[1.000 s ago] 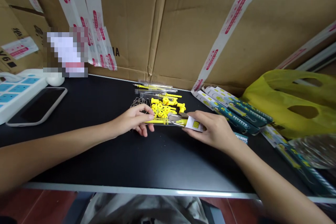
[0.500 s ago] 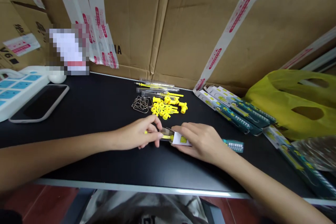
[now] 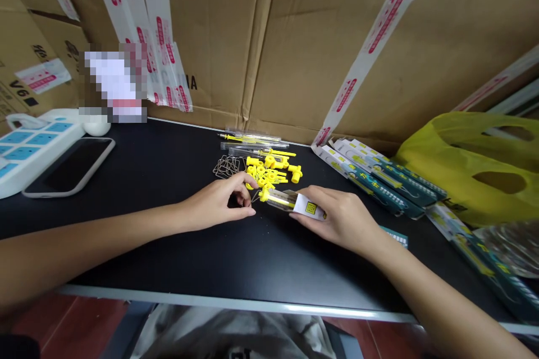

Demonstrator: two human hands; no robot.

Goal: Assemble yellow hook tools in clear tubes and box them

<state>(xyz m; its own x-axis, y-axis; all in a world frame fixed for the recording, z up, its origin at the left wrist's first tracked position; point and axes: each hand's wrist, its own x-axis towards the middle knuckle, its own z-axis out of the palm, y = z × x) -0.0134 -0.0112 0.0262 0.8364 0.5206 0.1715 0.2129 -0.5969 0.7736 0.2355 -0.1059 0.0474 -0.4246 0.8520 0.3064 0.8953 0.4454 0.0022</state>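
My right hand (image 3: 337, 216) holds a small white-and-green packet (image 3: 309, 206) by its sides. From the packet's left end a clear sleeve with yellow plastic parts (image 3: 280, 198) sticks out. Beside that end is my left hand (image 3: 231, 199), thumb and forefinger apart in a curve; a thin wire shows near its fingertips, and its other fingers are curled. Just behind, yellow plastic pieces (image 3: 269, 171) lie in a pile, with bent wire hooks (image 3: 229, 166) to their left. Clear tubes with yellow sticks (image 3: 252, 139) lie at the back.
On the left are a phone (image 3: 71, 167) and a white power strip (image 3: 36, 140). Green-and-white packets (image 3: 379, 179) and a yellow plastic bag (image 3: 463, 168) lie on the right. Cardboard (image 3: 328, 28) stands behind the black table (image 3: 210, 269).
My right hand has moved slightly right and up with the packet. My left hand has come off the packet's yellow end, its thumb and forefinger now parted.
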